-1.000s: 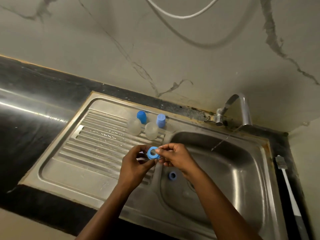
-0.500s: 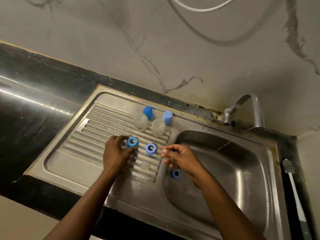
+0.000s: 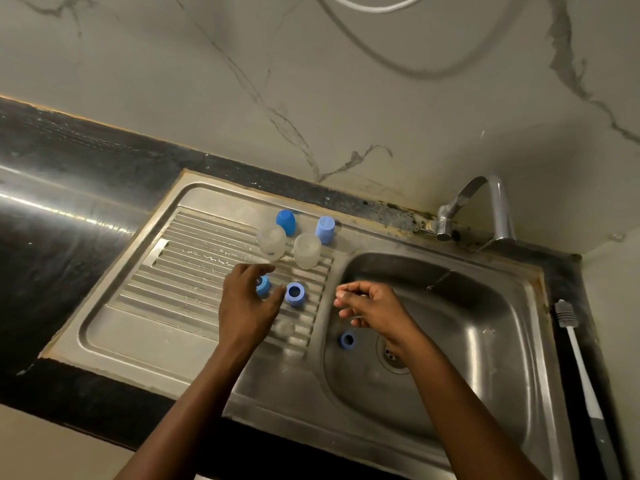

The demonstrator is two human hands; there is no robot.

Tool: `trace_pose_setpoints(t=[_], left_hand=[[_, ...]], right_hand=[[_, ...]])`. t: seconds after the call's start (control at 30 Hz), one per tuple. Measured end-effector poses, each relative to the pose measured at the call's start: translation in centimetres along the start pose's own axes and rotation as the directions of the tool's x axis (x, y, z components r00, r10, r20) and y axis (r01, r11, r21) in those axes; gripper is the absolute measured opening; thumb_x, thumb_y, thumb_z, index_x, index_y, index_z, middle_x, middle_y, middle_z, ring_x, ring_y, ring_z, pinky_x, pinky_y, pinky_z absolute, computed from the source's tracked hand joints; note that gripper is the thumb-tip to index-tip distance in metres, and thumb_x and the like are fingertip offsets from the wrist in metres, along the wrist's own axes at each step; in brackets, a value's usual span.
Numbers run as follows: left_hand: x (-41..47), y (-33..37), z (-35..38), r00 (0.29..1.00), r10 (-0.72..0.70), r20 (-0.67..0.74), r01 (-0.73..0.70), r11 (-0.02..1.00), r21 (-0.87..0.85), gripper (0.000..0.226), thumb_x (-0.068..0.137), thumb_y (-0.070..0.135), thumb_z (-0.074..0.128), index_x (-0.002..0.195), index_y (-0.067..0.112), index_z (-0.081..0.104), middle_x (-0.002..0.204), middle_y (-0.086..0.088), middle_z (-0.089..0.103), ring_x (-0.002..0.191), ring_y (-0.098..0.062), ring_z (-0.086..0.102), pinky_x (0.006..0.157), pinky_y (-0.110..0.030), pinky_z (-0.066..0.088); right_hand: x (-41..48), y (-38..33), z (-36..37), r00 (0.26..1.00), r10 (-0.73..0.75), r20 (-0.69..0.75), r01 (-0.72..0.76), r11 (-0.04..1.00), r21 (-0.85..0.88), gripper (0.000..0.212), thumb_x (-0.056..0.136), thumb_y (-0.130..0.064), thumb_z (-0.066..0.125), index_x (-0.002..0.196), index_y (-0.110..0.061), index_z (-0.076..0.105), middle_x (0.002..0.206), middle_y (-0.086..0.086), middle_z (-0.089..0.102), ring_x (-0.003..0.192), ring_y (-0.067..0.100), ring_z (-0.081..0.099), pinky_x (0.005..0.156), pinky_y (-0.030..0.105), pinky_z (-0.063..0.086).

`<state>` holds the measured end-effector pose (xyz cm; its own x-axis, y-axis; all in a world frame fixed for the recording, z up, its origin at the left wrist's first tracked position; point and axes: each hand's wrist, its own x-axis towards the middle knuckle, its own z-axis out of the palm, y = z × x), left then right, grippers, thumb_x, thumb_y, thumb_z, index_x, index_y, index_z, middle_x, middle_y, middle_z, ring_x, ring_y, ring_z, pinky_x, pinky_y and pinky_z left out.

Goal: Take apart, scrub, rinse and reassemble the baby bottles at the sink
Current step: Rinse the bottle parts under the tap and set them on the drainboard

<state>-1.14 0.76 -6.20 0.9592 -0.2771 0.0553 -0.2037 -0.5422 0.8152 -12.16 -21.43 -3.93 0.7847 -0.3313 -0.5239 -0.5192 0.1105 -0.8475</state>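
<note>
Two clear bottle bodies (image 3: 272,242) (image 3: 307,251) stand upside down on the drainboard (image 3: 156,306), with two blue caps (image 3: 286,221) (image 3: 325,230) behind them. My left hand (image 3: 247,303) arches over one blue ring (image 3: 263,285), fingers relaxed, partly hiding it. I cannot tell whether it touches the ring. A second blue ring (image 3: 295,294) lies just to its right, and a clear teat (image 3: 284,329) sits near the drainboard's front. A third blue ring (image 3: 347,340) lies in the sink basin (image 3: 485,341). My right hand (image 3: 370,306) hovers over the basin's left edge, fingers loosely curled, nothing seen in it.
A steel tap (image 3: 485,202) rises at the back right of the basin. The drain (image 3: 393,355) is partly behind my right wrist. A white-handled bottle brush (image 3: 575,341) lies on the black counter at the right. Dark glossy counter (image 3: 52,220) extends left of the sink.
A second ago both hands held one blue ring over the sink's edge. Two rings and the teat then came to lie on the drainboard. My left hand has shifted right over its ring.
</note>
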Motion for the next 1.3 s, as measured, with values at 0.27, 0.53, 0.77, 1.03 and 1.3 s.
trace_pose_setpoints(t=[0.27,0.53,0.77,1.03,1.3], left_hand=[[-3.0,4.6,4.1,0.979,0.131,0.158,-0.116,0.988,-0.097,0.024,0.087,0.029,0.084,0.108,0.027,0.073,0.106,0.013,0.068,0.095,-0.007,0.063,0.076,-0.026,0.053],[-6.5,5.2,8.5,0.903,0.151,0.403,-0.151,0.988,-0.032,0.02,0.082,0.049,0.075,0.099,0.048,0.064,0.097,0.022,0.067,0.091,0.004,0.064,0.072,-0.026,0.057],[-7.4,4.4,9.2,0.861,0.105,0.498,-0.138,0.99,0.031,0.037,0.084,0.029,0.086,0.092,0.056,0.062,0.099,0.024,0.069,0.092,0.002,0.066,0.078,-0.023,0.057],[-6.9,4.5,9.4,0.855,0.099,0.509,-0.141,0.989,0.045,0.029,0.089,0.029,0.083,0.094,0.052,0.064,0.099,0.023,0.069,0.091,0.003,0.066,0.076,-0.017,0.055],[-4.4,6.8,12.8,0.833,0.051,0.551,-0.031,0.998,-0.046,0.016,0.097,0.026,0.073,0.112,0.033,0.072,0.089,0.016,0.074,0.082,0.0,0.072,0.073,-0.025,0.061]], right_hand=[[0.6,4.6,-3.4,0.995,0.05,-0.086,-0.051,0.999,-0.017,0.006,0.095,-0.02,0.078,0.101,-0.018,0.079,0.095,0.004,0.081,0.079,0.013,0.074,0.065,0.024,0.055],[1.2,12.2,-5.9,0.976,0.098,-0.192,-0.177,0.873,-0.454,0.01,0.084,-0.017,0.086,0.081,-0.018,0.077,0.081,-0.001,0.075,0.077,0.016,0.072,0.074,0.034,0.061],[1.8,17.5,-4.9,0.964,0.209,-0.166,-0.266,0.697,-0.666,0.029,0.082,-0.021,0.083,0.107,-0.011,0.071,0.108,0.009,0.071,0.102,0.029,0.069,0.083,0.033,0.056],[2.0,17.8,-5.6,0.95,0.108,-0.292,-0.271,0.75,-0.603,0.011,0.094,-0.013,0.071,0.099,-0.006,0.078,0.102,0.013,0.075,0.096,0.028,0.071,0.076,0.028,0.051],[1.1,10.2,-10.7,0.875,0.04,-0.482,-0.083,0.994,-0.069,0.015,0.087,-0.006,0.084,0.101,-0.012,0.082,0.087,0.003,0.079,0.074,0.016,0.076,0.079,0.031,0.064]])
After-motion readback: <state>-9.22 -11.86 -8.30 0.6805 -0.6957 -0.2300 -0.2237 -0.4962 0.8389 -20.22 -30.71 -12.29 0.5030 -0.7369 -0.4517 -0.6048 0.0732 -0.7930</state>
